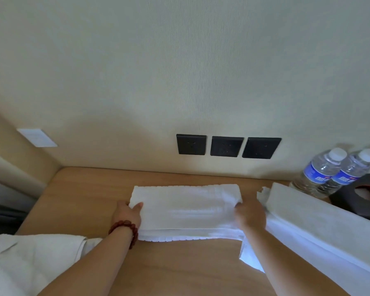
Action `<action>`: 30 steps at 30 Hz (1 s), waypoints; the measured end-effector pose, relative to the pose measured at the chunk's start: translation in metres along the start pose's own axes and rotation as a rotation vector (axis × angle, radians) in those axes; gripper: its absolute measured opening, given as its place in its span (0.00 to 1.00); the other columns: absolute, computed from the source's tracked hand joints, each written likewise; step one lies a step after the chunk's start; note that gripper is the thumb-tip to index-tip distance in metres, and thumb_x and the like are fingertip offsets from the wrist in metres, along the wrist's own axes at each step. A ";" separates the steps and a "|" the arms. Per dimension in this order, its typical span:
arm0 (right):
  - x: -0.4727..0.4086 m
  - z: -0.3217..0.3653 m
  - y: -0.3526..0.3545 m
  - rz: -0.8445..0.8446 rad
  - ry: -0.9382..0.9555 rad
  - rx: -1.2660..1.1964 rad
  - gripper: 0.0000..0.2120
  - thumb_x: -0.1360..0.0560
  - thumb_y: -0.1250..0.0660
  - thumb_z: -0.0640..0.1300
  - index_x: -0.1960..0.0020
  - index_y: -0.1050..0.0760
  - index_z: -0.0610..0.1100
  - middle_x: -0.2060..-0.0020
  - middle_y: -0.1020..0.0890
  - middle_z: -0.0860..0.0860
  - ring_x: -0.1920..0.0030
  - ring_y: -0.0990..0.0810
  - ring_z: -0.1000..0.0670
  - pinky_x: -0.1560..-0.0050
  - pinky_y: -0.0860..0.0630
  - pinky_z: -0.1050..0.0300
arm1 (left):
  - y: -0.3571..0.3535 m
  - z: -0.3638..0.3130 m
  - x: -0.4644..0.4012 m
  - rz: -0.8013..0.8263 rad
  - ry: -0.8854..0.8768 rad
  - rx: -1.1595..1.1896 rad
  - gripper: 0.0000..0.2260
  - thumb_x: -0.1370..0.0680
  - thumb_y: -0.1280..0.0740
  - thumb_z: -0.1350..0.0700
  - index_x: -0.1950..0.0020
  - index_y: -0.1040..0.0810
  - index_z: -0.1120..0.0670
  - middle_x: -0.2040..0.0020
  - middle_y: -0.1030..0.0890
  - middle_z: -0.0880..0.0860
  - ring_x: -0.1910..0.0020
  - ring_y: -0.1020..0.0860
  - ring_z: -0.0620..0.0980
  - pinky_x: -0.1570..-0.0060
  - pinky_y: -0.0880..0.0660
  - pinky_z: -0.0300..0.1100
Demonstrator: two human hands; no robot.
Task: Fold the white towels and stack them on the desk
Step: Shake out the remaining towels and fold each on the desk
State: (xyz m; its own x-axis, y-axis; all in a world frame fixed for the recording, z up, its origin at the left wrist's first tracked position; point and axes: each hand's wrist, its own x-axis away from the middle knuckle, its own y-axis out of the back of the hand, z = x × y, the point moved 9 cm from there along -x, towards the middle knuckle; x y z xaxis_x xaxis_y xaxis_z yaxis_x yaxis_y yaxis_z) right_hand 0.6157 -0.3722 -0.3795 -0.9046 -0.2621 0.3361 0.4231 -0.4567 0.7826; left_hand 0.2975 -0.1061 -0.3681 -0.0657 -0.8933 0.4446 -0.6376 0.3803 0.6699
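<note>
Two hands, left hand (pixel 127 212) and right hand (pixel 250 214), apparently pinching ends of ribbed rectangular towel (pixel 186 210), woodgrain desk (pixel 83 189)

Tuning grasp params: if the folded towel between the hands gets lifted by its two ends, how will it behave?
Towel: probably floppy. It lies in soft layers on the desk, so its middle would likely sag. Left hand and right hand each grip an end, which suggests it needs two-point support. The terry looks grippy, unlikely to slip; the layers may slide apart.
</note>
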 end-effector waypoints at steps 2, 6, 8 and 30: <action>0.009 0.021 0.005 -0.165 0.260 0.168 0.20 0.24 0.32 0.42 0.33 0.27 0.43 0.40 0.22 0.42 0.40 0.22 0.38 0.44 0.24 0.46 | 0.001 0.002 -0.009 -0.046 0.043 0.008 0.22 0.19 0.33 0.52 0.31 0.33 0.62 0.39 0.23 0.62 0.44 0.23 0.62 0.47 0.26 0.51; 0.041 0.074 -0.035 -0.110 0.711 0.441 0.28 0.21 0.37 0.54 0.24 0.34 0.45 0.25 0.33 0.40 0.25 0.34 0.37 0.27 0.35 0.39 | 0.005 -0.014 -0.022 -0.151 -0.071 -0.284 0.27 0.20 0.34 0.46 0.27 0.34 0.59 0.30 0.30 0.62 0.33 0.29 0.63 0.36 0.29 0.56; 0.048 0.084 -0.065 0.084 0.725 0.504 0.30 0.18 0.53 0.60 0.19 0.50 0.51 0.19 0.51 0.44 0.19 0.52 0.41 0.21 0.51 0.40 | 0.001 -0.040 -0.015 -0.273 -0.334 -0.492 0.28 0.20 0.35 0.44 0.24 0.34 0.55 0.24 0.36 0.61 0.27 0.36 0.63 0.30 0.35 0.59; 0.014 0.039 -0.086 0.201 0.507 0.606 0.32 0.20 0.66 0.67 0.22 0.73 0.55 0.22 0.70 0.53 0.22 0.73 0.46 0.23 0.68 0.39 | -0.112 -0.030 0.015 0.101 -0.581 -0.889 0.31 0.25 0.69 0.33 0.24 0.73 0.40 0.22 0.71 0.48 0.22 0.70 0.53 0.25 0.68 0.58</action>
State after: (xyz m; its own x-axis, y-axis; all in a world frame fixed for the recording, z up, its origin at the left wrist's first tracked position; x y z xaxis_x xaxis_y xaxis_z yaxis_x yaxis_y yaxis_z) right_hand 0.5642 -0.3039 -0.4219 -0.6198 -0.7092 0.3360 0.3423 0.1411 0.9290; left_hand 0.3910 -0.1551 -0.4188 -0.5926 -0.7358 0.3279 0.1651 0.2875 0.9434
